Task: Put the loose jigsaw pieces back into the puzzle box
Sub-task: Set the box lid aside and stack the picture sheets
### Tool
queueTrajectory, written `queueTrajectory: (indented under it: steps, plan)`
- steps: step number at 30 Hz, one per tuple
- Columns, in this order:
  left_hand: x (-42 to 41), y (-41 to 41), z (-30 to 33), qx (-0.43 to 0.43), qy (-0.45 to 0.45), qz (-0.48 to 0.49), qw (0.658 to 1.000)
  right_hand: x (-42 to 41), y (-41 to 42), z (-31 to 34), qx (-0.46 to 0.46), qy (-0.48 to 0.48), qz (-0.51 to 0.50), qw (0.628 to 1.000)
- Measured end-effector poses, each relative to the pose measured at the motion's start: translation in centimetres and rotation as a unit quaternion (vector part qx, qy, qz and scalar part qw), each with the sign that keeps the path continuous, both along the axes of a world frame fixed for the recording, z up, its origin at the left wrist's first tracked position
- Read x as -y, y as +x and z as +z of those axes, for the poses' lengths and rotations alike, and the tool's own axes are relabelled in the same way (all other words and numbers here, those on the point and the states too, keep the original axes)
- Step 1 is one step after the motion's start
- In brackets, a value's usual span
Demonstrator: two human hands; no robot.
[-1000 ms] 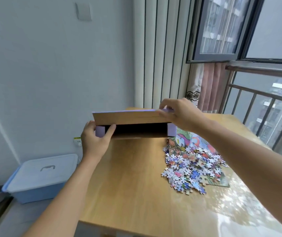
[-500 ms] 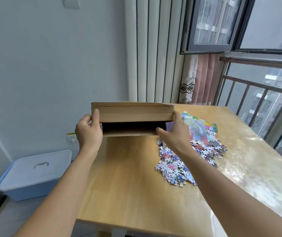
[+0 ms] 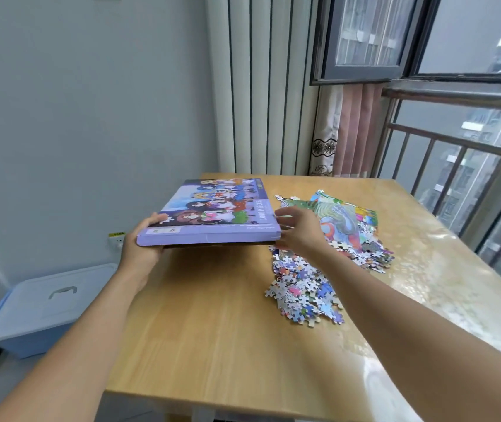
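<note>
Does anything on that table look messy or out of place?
Yes. Loose pieces lie in a scattered heap on the table, partly covering a colourful sheet. The box is not flat: its near edge is raised off the wood.

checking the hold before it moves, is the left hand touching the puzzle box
Touching. The head view shows the left hand gripping the near left corner of the puzzle box, thumb on the lid, palm against its edge, with no gap.

1. The worktop point(image 3: 212, 330) is pale wood under a glossy clear coat, glaring on its right side.
2. The puzzle box point(image 3: 212, 214) is printed cardboard, smooth with a slight sheen.
3. The jigsaw pieces point(image 3: 301, 290) look like matt printed card.
4. The storage bin point(image 3: 45, 309) is smooth blue plastic.
</note>
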State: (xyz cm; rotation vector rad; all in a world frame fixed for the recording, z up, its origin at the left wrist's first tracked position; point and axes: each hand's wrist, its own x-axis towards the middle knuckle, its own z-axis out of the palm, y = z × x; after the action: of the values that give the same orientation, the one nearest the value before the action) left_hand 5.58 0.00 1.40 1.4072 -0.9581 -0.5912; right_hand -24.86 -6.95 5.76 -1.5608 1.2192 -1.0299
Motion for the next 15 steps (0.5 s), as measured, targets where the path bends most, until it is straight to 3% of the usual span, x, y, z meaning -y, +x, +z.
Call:
queueTrajectory:
  steps: [3, 5, 8, 12, 15]
  plan:
    - [0.6, -0.4, -1.0, -0.059, 0.004, 0.022, 0.998, 0.8, 1.1, -0.9, -0.041, -0.011, -0.013, 0.999]
    - [0.7, -1.2, -1.2, -0.077, 0.007, 0.089, 0.993, 1.2, 1.4, -1.5, -0.063, -0.001, 0.010, 0.998]
    - [0.3, -2.5, -2.1, -0.041, 0.042, 0.170, 0.984, 2.3, 0.4, -1.4, -0.114, -0.026, 0.049, 0.992]
    - [0.9, -4.3, -3.0, 0.033, 0.017, 0.162, 0.986, 5.9, -6.0, 0.2, -0.185, -0.134, -0.126, 0.965]
    - [0.7, -4.8, -3.5, 0.037, -0.041, 0.139, 0.989, 8.6, -11.1, -0.3, -0.228, -0.071, -0.196, 0.951]
